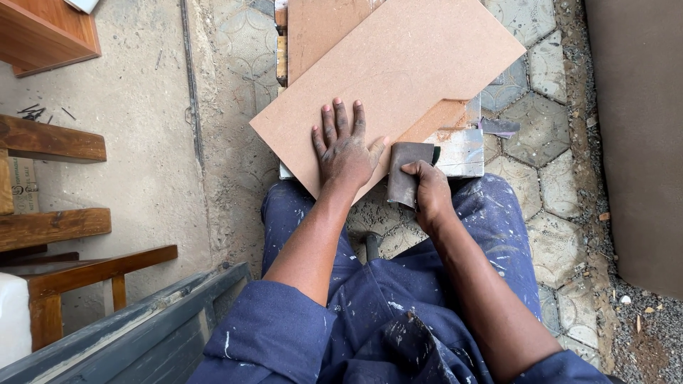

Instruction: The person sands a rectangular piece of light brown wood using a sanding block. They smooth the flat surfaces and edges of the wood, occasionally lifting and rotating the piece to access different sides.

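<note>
Sandpaper (405,173), folded and dark, sits pinched in the closed right hand (429,197) against the near edge of the brown board (398,78) at frame centre, the left hand (343,146) pressing flat with fingers spread, so the sanding looks mid-way, the notch edge at right seemingly still rough.

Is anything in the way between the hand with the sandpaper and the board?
Nothing visible. The right hand presses the sandpaper right against the board edge, beside the left hand lying flat on it.
</note>
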